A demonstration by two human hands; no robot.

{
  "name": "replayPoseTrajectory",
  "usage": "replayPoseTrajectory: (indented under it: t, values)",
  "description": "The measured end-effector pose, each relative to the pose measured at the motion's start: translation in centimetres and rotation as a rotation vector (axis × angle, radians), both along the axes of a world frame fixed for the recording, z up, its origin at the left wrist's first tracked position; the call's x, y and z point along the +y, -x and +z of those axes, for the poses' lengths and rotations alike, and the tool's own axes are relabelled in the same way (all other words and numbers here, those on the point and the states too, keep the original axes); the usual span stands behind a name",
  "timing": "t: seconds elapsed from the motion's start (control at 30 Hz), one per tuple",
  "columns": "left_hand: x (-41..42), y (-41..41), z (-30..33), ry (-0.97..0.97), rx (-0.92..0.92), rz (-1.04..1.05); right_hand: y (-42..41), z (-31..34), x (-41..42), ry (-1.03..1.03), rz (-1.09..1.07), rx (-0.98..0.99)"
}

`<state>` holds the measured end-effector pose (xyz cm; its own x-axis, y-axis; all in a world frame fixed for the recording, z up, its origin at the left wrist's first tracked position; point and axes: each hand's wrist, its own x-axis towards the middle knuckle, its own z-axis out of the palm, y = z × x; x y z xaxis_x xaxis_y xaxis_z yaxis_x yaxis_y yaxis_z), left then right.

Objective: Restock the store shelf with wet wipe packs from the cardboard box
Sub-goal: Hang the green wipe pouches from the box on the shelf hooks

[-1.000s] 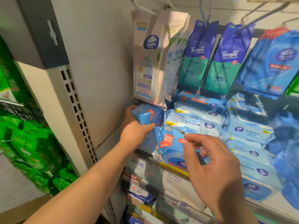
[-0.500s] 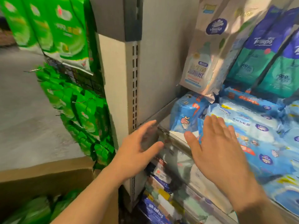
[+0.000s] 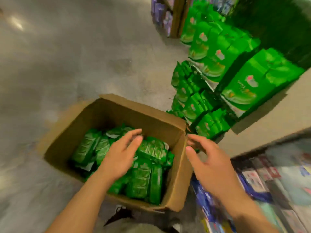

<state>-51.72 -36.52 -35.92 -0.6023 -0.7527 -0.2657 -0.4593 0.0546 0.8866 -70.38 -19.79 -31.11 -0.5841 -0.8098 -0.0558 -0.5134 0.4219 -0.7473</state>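
An open cardboard box [image 3: 107, 108] stands on the floor below me, holding several green wet wipe packs [image 3: 146, 175]. My left hand [image 3: 122, 153] hovers over the packs inside the box, fingers spread, holding nothing. My right hand [image 3: 212, 162] is in the air just past the box's right wall, fingers apart and empty. The store shelf [image 3: 262, 137] is at the right edge, blurred, with blue packs on its lower levels [image 3: 252, 180].
Green packs [image 3: 215, 68] hang on a display rack beyond the box at the upper right. Grey concrete floor [image 3: 67, 64] spreads to the left and behind the box. Another shelf with purple goods [image 3: 163, 15] stands at the top.
My view swung from the shelf down to the box on the floor. Both hands left the blue packs on the shelf and moved down, the left one now over the green packs.
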Motion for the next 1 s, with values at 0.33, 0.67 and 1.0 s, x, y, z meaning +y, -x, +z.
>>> replayPoseTrajectory:
  t: [0.33, 0.67, 1.0]
  values:
    - [-5.7, -8.1, -8.6, -0.322, -0.286, 0.165, -6.5, -23.2, -9.2, -0.653, -0.250, -0.433]
    - [-8.4, -9.3, -13.0, -0.420, -0.390, 0.044, -8.0, -31.3, -9.2, -0.824, -0.690, -0.390]
    - [-6.6, -3.7, -13.4, -0.759, -0.194, -0.018, -9.6, -19.8, -11.9, -0.032, -0.468, -1.059]
